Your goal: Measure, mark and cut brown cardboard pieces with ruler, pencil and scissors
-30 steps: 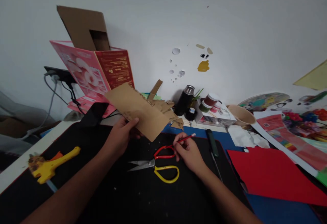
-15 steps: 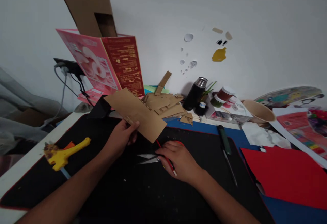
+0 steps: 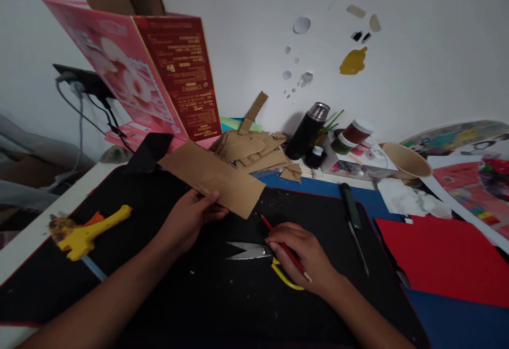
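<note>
A flat brown piece of cardboard (image 3: 212, 176) is pinched along its near edge by my left hand (image 3: 195, 216), thumb on top. It is held tilted above the black mat. In my right hand (image 3: 304, 256) a red pencil (image 3: 289, 253) sits between thumb and fingers, its tip pointing up and left toward the cardboard's corner without touching it. Scissors (image 3: 250, 252) with yellow handles lie on the mat under my right hand, blades parted and pointing left. Part of their handles is hidden behind that hand.
A yellow giraffe-like figure (image 3: 85, 232) lies at left. Cardboard scraps (image 3: 254, 153), a black flask (image 3: 308, 131) and paint jars (image 3: 352, 137) line the back. On the right are a green-handled knife (image 3: 352, 216) and red paper (image 3: 445, 259). A pink and red box (image 3: 178, 78) stands back left.
My right hand has shifted right with the red pencil, uncovering the scissors' yellow handle. The cardboard stays in my left hand, turned slightly. The view has tilted down a little.
</note>
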Tool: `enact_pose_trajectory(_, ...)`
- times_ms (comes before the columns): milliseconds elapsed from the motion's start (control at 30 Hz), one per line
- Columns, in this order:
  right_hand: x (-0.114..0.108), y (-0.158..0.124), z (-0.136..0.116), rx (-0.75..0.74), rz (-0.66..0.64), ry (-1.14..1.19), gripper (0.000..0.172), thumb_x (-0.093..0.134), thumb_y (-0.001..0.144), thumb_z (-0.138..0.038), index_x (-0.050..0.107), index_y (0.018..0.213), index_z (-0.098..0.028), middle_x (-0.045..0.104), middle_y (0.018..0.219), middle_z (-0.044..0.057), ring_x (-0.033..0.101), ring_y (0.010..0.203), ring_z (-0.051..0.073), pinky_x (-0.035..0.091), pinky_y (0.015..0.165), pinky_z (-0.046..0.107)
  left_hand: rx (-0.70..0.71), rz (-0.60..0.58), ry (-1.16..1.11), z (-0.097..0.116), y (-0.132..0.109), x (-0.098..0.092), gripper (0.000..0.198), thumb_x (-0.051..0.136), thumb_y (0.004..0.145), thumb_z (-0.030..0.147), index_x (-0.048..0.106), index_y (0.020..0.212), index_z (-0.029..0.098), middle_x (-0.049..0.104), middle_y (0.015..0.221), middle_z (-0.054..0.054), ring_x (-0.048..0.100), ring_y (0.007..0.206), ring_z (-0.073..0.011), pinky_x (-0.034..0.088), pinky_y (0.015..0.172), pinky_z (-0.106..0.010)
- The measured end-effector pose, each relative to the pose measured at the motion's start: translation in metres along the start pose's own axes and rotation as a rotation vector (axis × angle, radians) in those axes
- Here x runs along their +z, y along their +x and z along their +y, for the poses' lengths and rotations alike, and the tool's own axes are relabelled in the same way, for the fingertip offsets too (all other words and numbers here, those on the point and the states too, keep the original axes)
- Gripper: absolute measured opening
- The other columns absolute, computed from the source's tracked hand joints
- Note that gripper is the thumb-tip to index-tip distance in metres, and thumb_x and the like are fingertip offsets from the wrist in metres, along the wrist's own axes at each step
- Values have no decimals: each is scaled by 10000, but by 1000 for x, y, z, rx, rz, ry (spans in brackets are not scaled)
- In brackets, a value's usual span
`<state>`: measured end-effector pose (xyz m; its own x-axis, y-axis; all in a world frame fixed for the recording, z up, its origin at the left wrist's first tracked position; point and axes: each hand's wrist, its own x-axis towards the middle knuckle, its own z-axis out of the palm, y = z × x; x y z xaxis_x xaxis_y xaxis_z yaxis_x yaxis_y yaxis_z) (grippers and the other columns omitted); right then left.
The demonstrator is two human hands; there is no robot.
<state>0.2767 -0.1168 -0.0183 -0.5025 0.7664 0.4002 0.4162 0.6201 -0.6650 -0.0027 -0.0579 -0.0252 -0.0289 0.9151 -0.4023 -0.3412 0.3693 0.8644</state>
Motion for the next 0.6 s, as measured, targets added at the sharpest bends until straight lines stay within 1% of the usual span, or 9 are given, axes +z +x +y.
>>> enact_pose_trajectory(133, -1, -2, 1, 14, 10, 35, 179, 607, 1059, -163, 768, 1090, -236, 820, 925, 80, 776, 840, 234, 627, 774, 375, -29, -3, -61, -12, -23, 9, 209, 886, 847, 234, 722, 959, 170, 820, 1030, -100, 833, 920, -232, 698, 868, -325)
enact_pose_trajectory(200, 0, -5, 4, 36, 52, 60, 171, 626, 1060, -165, 776, 1097, -238, 828, 921, 69, 785, 835, 226, 626, 782, 365, -109, -67, -87, -18, -41, 10, 293, 923, 820, 281, 748, 1029, 172, 824, 1158, -133, 831, 1047, -277, 681, 950, -354)
enact_pose_trajectory(233, 0, -7, 5, 58, 81, 81, 165, 636, 1062, -171, 781, 1098, -241, 832, 915, 62, 793, 838, 223, 627, 788, 358, -177, -132, -59, -21, -51, 9, 387, 937, 818, 341, 753, 1120, 184, 821, 1208, -147, 834, 1041, -288, 684, 937, -368)
enact_pose_trajectory(300, 1, -11, 8, 133, 153, 135, 150, 645, 1074, -200, 789, 1074, -242, 831, 875, 47, 800, 806, 211, 626, 766, 335, -302, -310, 61, -22, -69, 5, 566, 917, 837, 502, 732, 1298, 229, 828, 1194, -142, 848, 888, -284, 702, 822, -396)
enact_pose_trajectory(367, 0, -15, 10, 239, 224, 188, 167, 642, 1093, -258, 794, 1027, -235, 809, 789, 28, 783, 715, 194, 610, 692, 306, -333, -516, 246, -16, -82, -1, 563, 849, 867, 623, 759, 1265, 235, 839, 1052, -127, 829, 748, -278, 689, 684, -384)
enact_pose_trajectory(433, -1, -18, 12, 339, 300, 235, 229, 639, 1106, -337, 796, 983, -227, 771, 691, 10, 741, 616, 180, 581, 626, 293, -155, -514, 471, -8, -82, -6, 506, 765, 906, 678, 782, 1214, 277, 835, 980, -105, 814, 730, -294, 670, 626, -393)
enact_pose_trajectory(467, -2, -18, 13, 382, 338, 258, 264, 640, 1108, -381, 799, 969, -222, 752, 652, 4, 721, 586, 177, 570, 611, 292, 0, -457, 607, -3, -77, -9, 469, 749, 915, 667, 788, 1205, 300, 839, 1017, -105, 823, 824, -318, 682, 700, -422)
enact_pose_trajectory(533, -5, -18, 14, 461, 396, 316, 346, 632, 1108, -471, 806, 954, -214, 733, 612, 6, 695, 564, 180, 562, 601, 297, 369, -311, 901, 2, -58, -15, 426, 765, 898, 624, 801, 1207, 333, 825, 1232, -112, 784, 1146, -381, 626, 1023, -531)
enact_pose_trajectory(600, -6, -15, 13, 530, 418, 385, 422, 623, 1097, -555, 818, 962, -206, 733, 602, 17, 682, 552, 185, 555, 578, 298, 644, -248, 1157, 3, -31, -22, 609, 751, 899, 594, 710, 1435, 308, 693, 1531, -129, 611, 1446, -427, 444, 1234, -627)
